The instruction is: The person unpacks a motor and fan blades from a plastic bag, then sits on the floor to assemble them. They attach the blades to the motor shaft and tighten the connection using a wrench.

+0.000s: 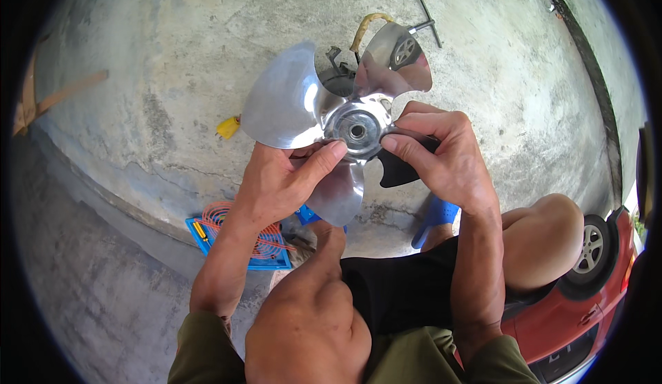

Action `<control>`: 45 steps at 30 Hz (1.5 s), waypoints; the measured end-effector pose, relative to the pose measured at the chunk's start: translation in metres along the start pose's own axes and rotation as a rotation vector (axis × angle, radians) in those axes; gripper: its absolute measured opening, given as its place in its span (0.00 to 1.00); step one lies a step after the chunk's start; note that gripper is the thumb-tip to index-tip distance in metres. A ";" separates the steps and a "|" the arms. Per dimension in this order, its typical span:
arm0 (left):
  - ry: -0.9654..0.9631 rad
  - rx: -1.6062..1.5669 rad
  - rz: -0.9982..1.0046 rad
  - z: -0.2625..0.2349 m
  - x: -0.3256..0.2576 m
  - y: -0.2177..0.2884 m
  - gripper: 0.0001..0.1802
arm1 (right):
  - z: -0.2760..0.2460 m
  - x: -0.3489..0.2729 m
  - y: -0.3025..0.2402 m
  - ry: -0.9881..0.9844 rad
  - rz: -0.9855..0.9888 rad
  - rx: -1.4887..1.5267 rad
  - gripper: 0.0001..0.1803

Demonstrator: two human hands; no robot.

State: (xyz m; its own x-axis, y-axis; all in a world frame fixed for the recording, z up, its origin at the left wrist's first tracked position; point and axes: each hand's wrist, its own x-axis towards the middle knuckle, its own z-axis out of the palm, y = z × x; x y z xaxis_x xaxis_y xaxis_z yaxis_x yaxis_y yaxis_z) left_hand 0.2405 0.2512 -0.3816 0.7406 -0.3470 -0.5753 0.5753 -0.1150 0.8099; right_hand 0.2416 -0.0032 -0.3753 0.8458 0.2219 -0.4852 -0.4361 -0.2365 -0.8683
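Note:
A shiny metal fan blade [281,101] with broad curved wings is held up in front of me. Its round hub [357,129] has a hole at the centre and faces me. My left hand [288,177] grips it from the lower left, thumb pressed at the hub's edge and the fingers hidden behind. On the other side, my right hand [441,149] pinches the dark, shaded wing close to the hub between thumb and fingers. A dark, rounded part [338,82] shows behind the blade, mostly covered by it.
Beyond the blade, a T-handle wrench [429,22] and a tan curved tube [367,26] lie on the concrete. A yellow piece [227,128] is at left. The blue tray [265,267] holds an orange fan guard [267,247]. Blue footwear [436,220] is below; a red car [562,339] stands right.

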 end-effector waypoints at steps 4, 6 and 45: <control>-0.030 0.021 -0.008 -0.002 0.000 -0.005 0.22 | 0.001 -0.002 0.000 0.022 -0.019 -0.021 0.05; -0.027 0.019 -0.022 -0.002 -0.001 -0.003 0.22 | 0.000 -0.002 0.000 0.006 -0.018 -0.057 0.05; 0.065 0.164 -0.052 -0.001 0.009 -0.018 0.19 | 0.014 0.005 0.001 0.094 0.048 -0.252 0.05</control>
State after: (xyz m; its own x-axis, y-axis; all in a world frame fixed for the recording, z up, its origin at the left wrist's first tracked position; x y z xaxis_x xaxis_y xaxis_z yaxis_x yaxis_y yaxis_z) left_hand 0.2370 0.2508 -0.4015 0.7355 -0.2760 -0.6188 0.5528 -0.2837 0.7836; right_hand 0.2407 0.0103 -0.3801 0.8558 0.1189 -0.5035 -0.3961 -0.4755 -0.7855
